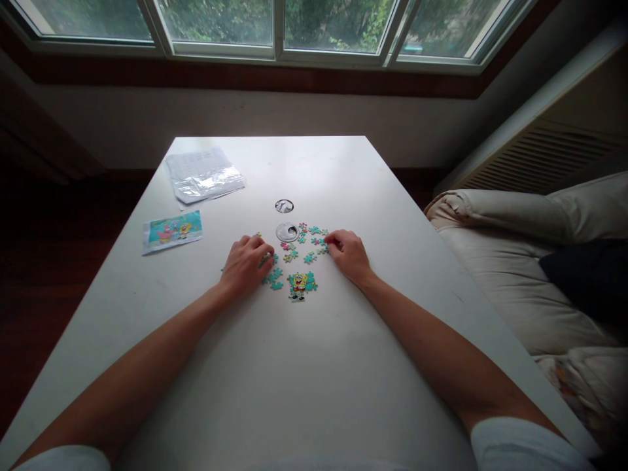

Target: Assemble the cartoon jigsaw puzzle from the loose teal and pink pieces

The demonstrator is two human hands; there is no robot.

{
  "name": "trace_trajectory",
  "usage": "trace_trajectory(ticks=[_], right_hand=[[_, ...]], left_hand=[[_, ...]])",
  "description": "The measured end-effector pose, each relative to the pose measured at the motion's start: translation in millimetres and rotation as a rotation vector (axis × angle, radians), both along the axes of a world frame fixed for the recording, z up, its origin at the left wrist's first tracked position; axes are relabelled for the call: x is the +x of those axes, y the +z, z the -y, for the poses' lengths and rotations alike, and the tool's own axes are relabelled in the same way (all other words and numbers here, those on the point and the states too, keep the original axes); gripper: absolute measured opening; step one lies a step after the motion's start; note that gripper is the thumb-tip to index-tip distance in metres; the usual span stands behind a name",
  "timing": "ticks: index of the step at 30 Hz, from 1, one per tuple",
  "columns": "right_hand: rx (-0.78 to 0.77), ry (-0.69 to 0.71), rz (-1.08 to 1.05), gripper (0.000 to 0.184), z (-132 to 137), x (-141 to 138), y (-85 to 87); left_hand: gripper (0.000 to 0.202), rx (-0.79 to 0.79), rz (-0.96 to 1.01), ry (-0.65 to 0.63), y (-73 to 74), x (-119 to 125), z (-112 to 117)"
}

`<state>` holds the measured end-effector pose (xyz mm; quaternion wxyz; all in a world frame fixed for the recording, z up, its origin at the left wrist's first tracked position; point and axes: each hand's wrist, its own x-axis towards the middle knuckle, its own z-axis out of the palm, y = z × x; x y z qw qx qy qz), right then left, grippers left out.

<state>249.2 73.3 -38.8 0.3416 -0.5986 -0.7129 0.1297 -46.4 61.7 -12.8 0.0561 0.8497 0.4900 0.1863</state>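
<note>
Small jigsaw pieces in teal, pink and yellow are spread over the middle of the white table (294,379). My left hand (245,263) rests over the left group of loose pieces (275,275), its fingers bent and slightly apart, covering some of them. At the right edge of the pieces, my right hand (349,255) has thumb and fingertips pinched together on a puzzle piece (326,242), mostly hidden by the fingers. Between the hands and nearer to me lies a joined section of puzzle (300,285) showing a yellow cartoon figure.
A round clear lid (287,232) lies just beyond the pieces, with a round shiny tin-like item (284,207) behind it. On the left are a picture card (173,231) and a clear plastic bag with paper (203,175). A beige sofa (495,275) stands to the right.
</note>
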Motion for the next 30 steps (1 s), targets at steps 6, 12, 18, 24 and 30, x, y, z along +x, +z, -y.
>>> trace_trajectory(ticks=[6,12,18,24,30], right_hand=[[-0.006,-0.003,0.002,0.019,-0.7,0.4,-0.9],[0.007,0.000,0.006,0.019,-1.1,0.8,-1.9],[0.003,-0.001,0.005,0.019,0.0,-0.1,1.0],[0.004,0.001,0.010,0.019,-1.1,0.9,-1.9],[0.000,-0.001,0.008,0.018,-0.6,0.6,0.5]], left_hand=[[0.019,0.009,-0.053,-0.015,4.9,2.8,2.2],[0.020,0.011,-0.057,-0.032,4.8,4.1,3.8],[0.021,0.000,-0.052,-0.045,3.2,5.3,4.4],[0.023,0.017,-0.074,-0.002,5.0,5.5,5.3],[0.019,0.043,-0.105,0.010,7.3,7.1,9.9]])
